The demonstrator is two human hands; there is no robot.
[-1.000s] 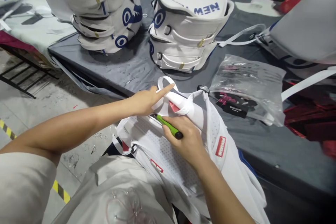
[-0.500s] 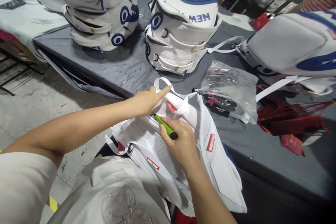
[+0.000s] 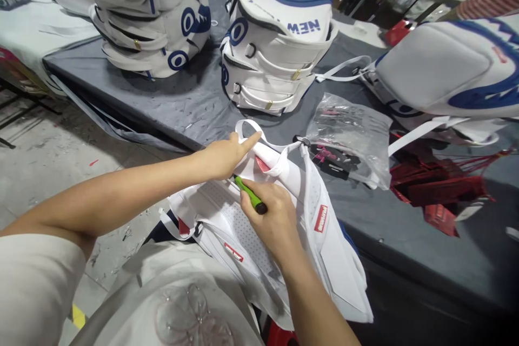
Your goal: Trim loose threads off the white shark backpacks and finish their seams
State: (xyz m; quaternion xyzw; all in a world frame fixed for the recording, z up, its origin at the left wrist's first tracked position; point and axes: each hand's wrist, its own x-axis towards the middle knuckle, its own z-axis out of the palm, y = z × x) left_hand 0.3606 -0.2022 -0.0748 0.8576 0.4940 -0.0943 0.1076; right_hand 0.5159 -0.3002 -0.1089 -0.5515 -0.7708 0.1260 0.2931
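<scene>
A white backpack with red labels and perforated padding lies across my lap and against the table edge. My left hand grips its upper edge beside the white strap loop, index finger stretched out along the fabric. In my right hand is a slim green tool with a black end; its tip meets the backpack just below my left hand. That tip is too small to make out. A folded white strap with a red piece beside it lies between the hands and the table.
Stacked white-and-blue backpacks stand on the grey-covered table, with another stack to the left. A backpack lies at right, near a clear plastic bag and red pouches. A striped sleeve shows at the far right.
The whole view has shifted slightly. Both hands keep nearly the same places on the backpack, and the green tool remains in my right hand.
</scene>
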